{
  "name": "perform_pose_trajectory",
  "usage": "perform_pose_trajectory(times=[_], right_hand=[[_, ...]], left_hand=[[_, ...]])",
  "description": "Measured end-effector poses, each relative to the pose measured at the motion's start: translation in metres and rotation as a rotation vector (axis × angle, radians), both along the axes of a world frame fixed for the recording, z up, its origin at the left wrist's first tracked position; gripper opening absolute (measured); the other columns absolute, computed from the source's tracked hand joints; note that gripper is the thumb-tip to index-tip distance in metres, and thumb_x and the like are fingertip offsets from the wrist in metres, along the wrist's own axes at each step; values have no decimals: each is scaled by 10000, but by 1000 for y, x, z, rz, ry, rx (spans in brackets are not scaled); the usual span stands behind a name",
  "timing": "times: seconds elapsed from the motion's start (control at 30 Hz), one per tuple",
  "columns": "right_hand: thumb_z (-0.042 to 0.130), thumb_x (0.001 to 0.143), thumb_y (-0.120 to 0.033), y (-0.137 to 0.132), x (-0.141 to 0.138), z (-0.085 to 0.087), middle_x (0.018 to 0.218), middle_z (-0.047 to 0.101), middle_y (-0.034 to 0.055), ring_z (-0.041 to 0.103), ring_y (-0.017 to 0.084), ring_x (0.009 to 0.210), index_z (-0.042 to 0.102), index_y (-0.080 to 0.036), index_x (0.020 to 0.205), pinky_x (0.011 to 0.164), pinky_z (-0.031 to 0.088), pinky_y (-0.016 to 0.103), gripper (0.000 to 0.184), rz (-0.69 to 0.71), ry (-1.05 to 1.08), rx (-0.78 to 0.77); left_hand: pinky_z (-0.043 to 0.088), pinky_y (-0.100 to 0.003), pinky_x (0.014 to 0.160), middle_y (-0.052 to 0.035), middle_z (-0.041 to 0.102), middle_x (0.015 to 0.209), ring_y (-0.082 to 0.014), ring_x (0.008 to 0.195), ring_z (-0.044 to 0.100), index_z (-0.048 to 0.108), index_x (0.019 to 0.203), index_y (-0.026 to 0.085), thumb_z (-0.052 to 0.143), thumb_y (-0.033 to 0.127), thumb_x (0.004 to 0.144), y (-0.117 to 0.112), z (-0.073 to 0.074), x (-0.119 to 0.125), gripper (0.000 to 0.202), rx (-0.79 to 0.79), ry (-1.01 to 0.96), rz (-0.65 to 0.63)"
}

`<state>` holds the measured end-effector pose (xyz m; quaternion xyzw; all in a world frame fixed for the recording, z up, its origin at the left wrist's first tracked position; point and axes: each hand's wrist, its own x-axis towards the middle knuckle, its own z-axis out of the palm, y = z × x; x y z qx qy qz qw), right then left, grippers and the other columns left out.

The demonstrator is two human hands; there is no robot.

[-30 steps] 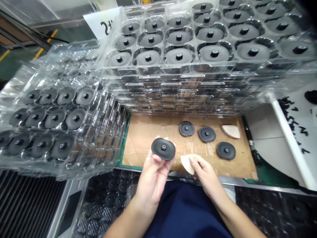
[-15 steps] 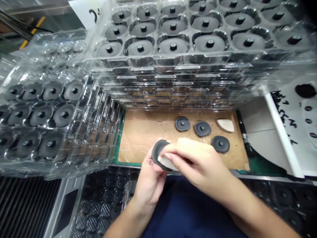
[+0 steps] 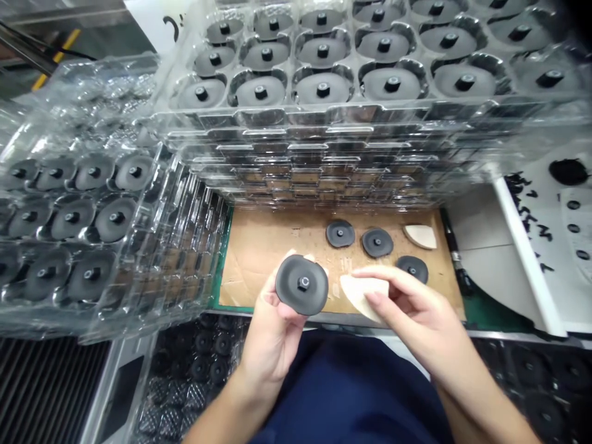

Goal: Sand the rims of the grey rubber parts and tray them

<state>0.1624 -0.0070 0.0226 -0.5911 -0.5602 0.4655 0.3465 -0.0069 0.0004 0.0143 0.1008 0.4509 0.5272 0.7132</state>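
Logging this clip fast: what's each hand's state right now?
Left hand: closed, holding a dark disc.
Right hand: closed, holding a pale wedge.

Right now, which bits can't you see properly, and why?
All in the head view:
Black disc: its back is turned away, towards the left hand.
Pale piece: partly covered by the right hand.
Lowest loose disc: its bottom edge is behind the right hand.
White sheet: its writing is cut off by the top edge.
Clear trays: too see-through and blurry to count.
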Motion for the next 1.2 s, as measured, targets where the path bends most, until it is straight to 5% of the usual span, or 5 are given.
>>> perform_pose_trajectory(times=[0.17, 0.57, 0.83, 0.97, 1.2], right_hand=[[506, 866, -94, 16, -24, 34, 922, 683, 37, 622, 126, 817, 634, -174, 1028, 739, 482, 216, 221, 247, 43, 436], [533, 856, -309, -17, 14, -38, 906, 717, 50, 649, 193, 772, 696, -190, 929, 664, 502, 305, 214, 244, -29, -237], [481, 892, -173, 17, -27, 30, 943, 667, 55, 619, 147, 844, 629, -163, 1031, 745, 490, 252, 203, 69, 29, 374], [484, 866, -79, 27, -38, 36, 849, 665, 16, 609, 117, 780, 656, -158, 904, 707, 468, 216, 193, 475, -58, 252], [466, 880, -107, 21, -28, 40, 852, 652, 34, 593, 118, 774, 653, -140, 979, 712, 461, 209, 214, 375, -4, 318]], left_hand=[[499, -187, 792, -32, 691, 1062, -157, 942, 631, 629, 1120, 240, 788, 218, 602, -5, -4, 0, 542, 36, 3, -51], [512, -257, 778, -60, 667, 1104, -208, 972, 626, 606, 1144, 219, 815, 238, 558, -2, -7, 0, 623, -71, -18, -24], [512, -252, 778, -28, 698, 923, -181, 875, 637, 664, 1016, 204, 751, 306, 667, -11, -5, 7, 375, 4, -16, -117], [521, -254, 764, -36, 696, 968, -172, 864, 647, 626, 1090, 211, 707, 218, 714, -14, -10, 2, 384, -31, 13, -133], [507, -258, 820, -44, 695, 1015, -194, 913, 646, 604, 1162, 237, 804, 253, 597, -11, -3, 5, 600, -31, -75, -212]])
